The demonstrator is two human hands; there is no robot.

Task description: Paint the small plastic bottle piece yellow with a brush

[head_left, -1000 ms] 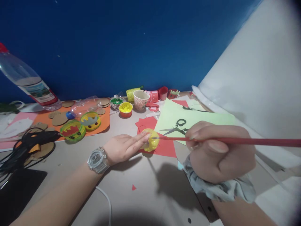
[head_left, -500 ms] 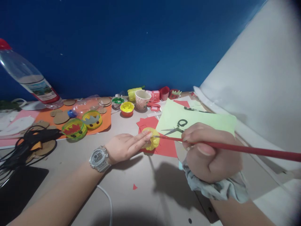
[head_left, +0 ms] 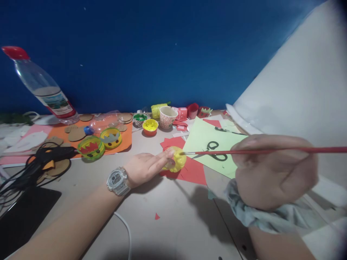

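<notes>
My left hand [head_left: 148,167], with a grey watch on its wrist, rests on the table with its fingertips pressed against a small yellow painted piece [head_left: 177,160], steadying it on red paper [head_left: 192,170]. My right hand [head_left: 273,171] is closed round a long red-handled paintbrush [head_left: 260,151]. The brush tip touches the right side of the yellow piece. A grey scrunchie sits on my right wrist. Scissors [head_left: 215,151] lie on light green paper [head_left: 211,144] just behind the brush.
A yellow paint pot [head_left: 150,126], a green paint pot [head_left: 140,118] and a paper cup [head_left: 168,117] stand at the back. Two painted lids [head_left: 100,143] lie on orange paper. A plastic bottle [head_left: 46,88] stands far left, black cables [head_left: 32,162] near left.
My right hand has shifted right and closer to the camera, and the brush now lies more level. The left hand and the yellow piece stay in place.
</notes>
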